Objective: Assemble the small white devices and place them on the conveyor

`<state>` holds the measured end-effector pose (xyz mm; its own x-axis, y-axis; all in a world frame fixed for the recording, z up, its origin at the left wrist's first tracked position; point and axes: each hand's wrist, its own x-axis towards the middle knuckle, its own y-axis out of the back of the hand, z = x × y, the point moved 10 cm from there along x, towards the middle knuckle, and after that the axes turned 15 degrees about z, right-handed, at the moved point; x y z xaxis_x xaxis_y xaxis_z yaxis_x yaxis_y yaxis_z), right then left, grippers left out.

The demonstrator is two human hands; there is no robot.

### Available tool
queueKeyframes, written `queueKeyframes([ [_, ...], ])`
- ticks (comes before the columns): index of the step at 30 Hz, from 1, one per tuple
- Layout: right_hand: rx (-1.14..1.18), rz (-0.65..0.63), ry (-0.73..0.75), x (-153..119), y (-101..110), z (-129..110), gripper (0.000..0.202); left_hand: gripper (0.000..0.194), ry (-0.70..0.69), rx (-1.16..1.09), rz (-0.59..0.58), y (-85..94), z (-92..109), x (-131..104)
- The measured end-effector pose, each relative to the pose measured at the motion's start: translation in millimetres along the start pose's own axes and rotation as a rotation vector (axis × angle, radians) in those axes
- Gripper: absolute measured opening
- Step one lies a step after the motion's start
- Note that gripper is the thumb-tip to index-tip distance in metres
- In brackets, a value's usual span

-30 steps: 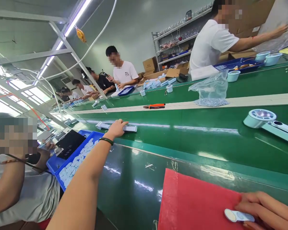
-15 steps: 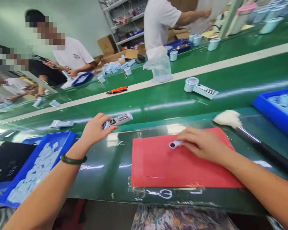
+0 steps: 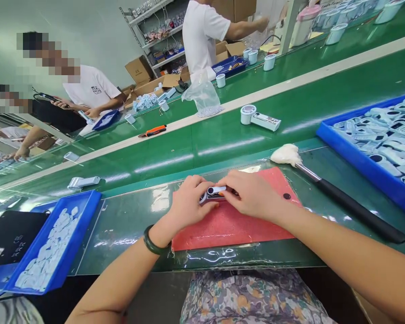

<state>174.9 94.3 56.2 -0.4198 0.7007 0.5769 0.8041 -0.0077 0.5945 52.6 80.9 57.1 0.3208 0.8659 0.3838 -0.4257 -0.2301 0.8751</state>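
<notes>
My left hand (image 3: 191,204), with a dark bangle on its wrist, is closed around a light blue plastic housing (image 3: 215,196) whose inside shows dark parts. Between the fingers of my right hand (image 3: 251,193) is a light blue plastic cover (image 3: 218,190) with a dark round spot at one end. The cover lies over the housing's open side; whether it is seated cannot be made out, as my fingers hide much of both. Both hands are above the red mat (image 3: 229,229). A small dark disc (image 3: 286,196) rests on the mat near my right forearm.
To the right lies a mallet (image 3: 351,202) with a white wrapped head, beside a blue tray (image 3: 361,168) of light blue parts. Another blue tray (image 3: 76,245) stands left. Across the green belt (image 3: 175,155) are an assembled unit (image 3: 266,121), orange-handled pliers (image 3: 155,131) and co-workers.
My left hand has moved right and down with the housing, over the mat. My right hand has brought the cover left onto it. The view has shifted slightly.
</notes>
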Motion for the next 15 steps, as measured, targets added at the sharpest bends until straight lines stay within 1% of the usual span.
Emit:
queueKeyframes([
  [2, -0.061, -0.03, 0.014, 0.0, -7.5, -1.3, 0.022, 0.035, -0.023, -0.106, 0.071, 7.5, 3.9, 0.0],
  [4, -0.101, -0.044, 0.017, 0.0, -9.7, -1.6, 0.021, 0.024, -0.033, -0.178, 0.128, 12.2, 6.3, -0.8],
  [7, -0.054, -0.027, -0.006, 1.8, -6.6, -0.2, 0.015, 0.014, -0.022, -0.218, 0.144, 11.8, 7.5, -1.9],
  [9, 0.058, -0.004, -0.083, 4.0, -5.6, 8.0, 0.013, 0.012, 0.012, -0.229, 0.138, 10.6, 5.9, -1.8],
  [11, 0.206, -0.016, -0.23, 4.6, -11.5, 24.0, 0.013, 0.011, 0.043, -0.228, 0.133, 9.9, 4.3, -1.3],
  [13, 0.325, -0.077, -0.374, 1.9, -23.3, 38.6, 0.006, 0.01, 0.048, -0.215, 0.133, 10.0, 4.3, -1.1],
  [14, 0.351, -0.108, -0.415, 0.3, -28.0, 42.7, 0.005, 0.011, 0.039, -0.209, 0.139, 10.6, 5.0, -1.2],
  [15, 0.354, -0.126, -0.426, -0.6, -30.3, 44.1, 0.004, 0.011, 0.026, -0.208, 0.148, 11.5, 6.1, -1.6],
])
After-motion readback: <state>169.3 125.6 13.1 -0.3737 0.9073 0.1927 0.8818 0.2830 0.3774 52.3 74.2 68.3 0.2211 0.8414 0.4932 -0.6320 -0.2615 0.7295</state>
